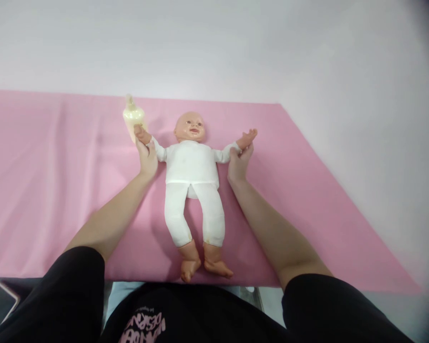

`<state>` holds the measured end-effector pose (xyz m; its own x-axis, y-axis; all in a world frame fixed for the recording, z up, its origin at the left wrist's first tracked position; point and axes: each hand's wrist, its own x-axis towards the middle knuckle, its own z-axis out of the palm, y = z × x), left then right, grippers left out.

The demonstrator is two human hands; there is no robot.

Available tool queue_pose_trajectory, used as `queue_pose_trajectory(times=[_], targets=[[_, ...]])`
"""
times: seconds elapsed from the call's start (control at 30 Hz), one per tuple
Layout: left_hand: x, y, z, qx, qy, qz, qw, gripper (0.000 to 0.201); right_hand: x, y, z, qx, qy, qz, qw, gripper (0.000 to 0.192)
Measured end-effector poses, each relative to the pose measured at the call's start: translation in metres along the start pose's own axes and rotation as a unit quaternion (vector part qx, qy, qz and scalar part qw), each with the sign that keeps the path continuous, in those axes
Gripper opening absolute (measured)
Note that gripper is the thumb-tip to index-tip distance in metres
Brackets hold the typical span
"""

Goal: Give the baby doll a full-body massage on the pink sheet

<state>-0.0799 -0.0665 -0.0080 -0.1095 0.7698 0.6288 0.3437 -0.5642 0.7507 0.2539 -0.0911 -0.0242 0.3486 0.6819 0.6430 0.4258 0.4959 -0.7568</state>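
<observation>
Here are my two hands, both curled in lightly: my left hand (pixel 149 159), left of centre, has the doll's forearm near the wrist, thumb laid over it, and my right hand (pixel 239 164), right of centre, has the opposite forearm the same way. How far my other fingers wrap underneath, I can't tell.

Between them lies the bald plastic baby doll in white cloth clothes (pixel 192 164), on its back in the middle of the frame, arms spread wide to meet my grip. Its long axis runs up and down the picture, squarely between my forearms, head toward the top, bare feet pointing down at me near the bottom edge. Neither hand is clearly nearer its chest; it's about even, and both stand apart from the torso.

Farther out, upper left, there's the pale yellow, glossy, narrow-necked bottle (pixel 133 114), just past the doll's hand on my left side, so nearer my left than my right. Under everything spreads the smooth pink sheet (pixel 289 214), reaching the left edge of the frame.
</observation>
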Motion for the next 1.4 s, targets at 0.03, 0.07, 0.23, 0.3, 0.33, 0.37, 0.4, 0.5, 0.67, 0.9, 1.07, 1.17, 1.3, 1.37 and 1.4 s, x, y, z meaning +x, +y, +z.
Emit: queue_pose_trajectory(times=[0.03,0.07,0.23,0.3,0.33,0.37,0.4,0.5,0.67,0.9,1.07,1.17,1.3,1.37,1.4], targets=[[0.001,-0.002,-0.001,-0.004,0.021,-0.012,1.0,0.069,0.001,0.005,-0.001,0.009,0.016,0.027,0.999,0.064],[0.002,-0.004,-0.001,-0.005,0.046,-0.023,0.999,0.068,0.001,0.007,-0.001,0.02,0.029,0.055,0.998,0.062],[0.001,0.007,-0.001,0.028,0.05,0.01,0.998,0.069,0.0,-0.02,-0.001,0.046,0.025,0.044,0.998,0.061],[-0.001,0.016,-0.001,0.04,0.02,0.033,0.998,0.071,-0.002,-0.037,0.0,0.038,-0.01,-0.001,0.999,0.06],[-0.002,0.02,-0.001,0.044,0.002,0.043,0.998,0.072,-0.004,-0.044,0.001,0.031,-0.03,-0.018,0.999,0.059],[-0.003,0.023,-0.001,0.05,-0.017,0.054,0.997,0.072,-0.005,-0.048,0.002,0.02,-0.048,-0.029,0.998,0.058],[-0.005,0.026,0.0,0.057,-0.037,0.064,0.996,0.071,-0.007,-0.051,0.003,0.007,-0.065,-0.038,0.997,0.058],[-0.007,0.03,0.002,0.092,-0.098,0.087,0.987,0.067,-0.012,-0.049,0.004,-0.029,-0.106,-0.054,0.993,0.059],[-0.007,0.033,0.009,0.123,-0.195,0.122,0.965,0.056,-0.016,-0.049,0.005,-0.074,-0.193,-0.09,0.974,0.048],[-0.008,0.033,0.011,0.131,-0.199,0.139,0.961,0.053,-0.015,-0.057,0.005,-0.09,-0.22,-0.112,0.965,0.048],[-0.009,0.033,0.007,0.112,-0.139,0.093,0.979,0.06,-0.016,-0.049,0.005,-0.063,-0.176,-0.084,0.979,0.049],[-0.008,0.03,0.005,0.062,-0.098,0.069,0.991,0.066,-0.015,-0.045,0.005,-0.032,-0.143,-0.056,0.988,0.054],[-0.006,0.022,0.005,-0.012,-0.033,0.007,0.999,0.075,-0.01,-0.046,0.006,0.012,-0.106,-0.049,0.993,0.058],[-0.004,0.018,0.005,-0.043,0.006,-0.043,0.998,0.078,-0.007,-0.043,0.006,0.05,-0.078,-0.039,0.995,0.058],[-0.004,0.017,0.005,-0.058,0.024,-0.067,0.996,0.077,-0.006,-0.041,0.006,0.071,-0.062,-0.027,0.995,0.059]])
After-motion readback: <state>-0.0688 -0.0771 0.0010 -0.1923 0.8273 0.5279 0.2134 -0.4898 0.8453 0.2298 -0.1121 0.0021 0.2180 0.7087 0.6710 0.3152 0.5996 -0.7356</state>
